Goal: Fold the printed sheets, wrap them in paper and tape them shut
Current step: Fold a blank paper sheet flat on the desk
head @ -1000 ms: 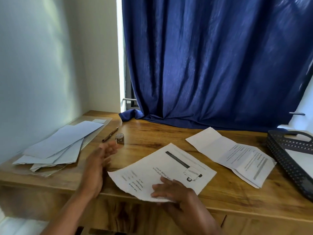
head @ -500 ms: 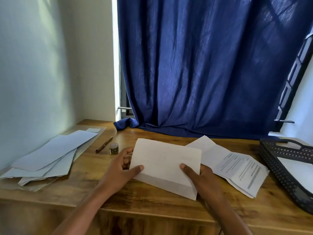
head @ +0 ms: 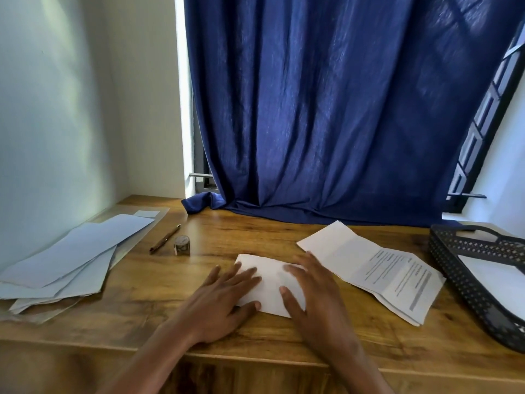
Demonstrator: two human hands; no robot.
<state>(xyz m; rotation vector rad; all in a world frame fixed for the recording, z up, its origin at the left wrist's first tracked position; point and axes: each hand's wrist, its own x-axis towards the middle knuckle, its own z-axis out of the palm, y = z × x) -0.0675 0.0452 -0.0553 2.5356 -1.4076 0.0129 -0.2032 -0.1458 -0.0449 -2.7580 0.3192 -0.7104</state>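
At the far left of the wooden desk [head: 284,351] lies a loose, fanned stack of pale blue sheets [head: 71,260], likely your wrapping paper. It looks thin and limp, so expect it to sag if you lift it by one corner; slide a sheet off the top with flat fingers and take it by a long edge. Just right of the stack a pen [head: 164,239] lies at a slant, and beside it a small roll of tape [head: 181,245] stands on the wood, light and easy to knock rolling.

In the middle, near the front edge, is the folded printed sheet [head: 270,282], blank side up. Your left hand [head: 218,305] rests flat on its left part, fingers spread and straight. Your right hand [head: 315,302] lies flat on its right part, fingers straight too. Neither hand holds anything; both seem to press the fold down. Paper like this is light and springy, so the fold may lift again unless you crease it firmly along the edge.

To the right, well apart from your hands, a second printed sheet [head: 377,271] lies open with its fold lines showing, text up. At the far right a dark perforated tray [head: 471,288] holds white paper.
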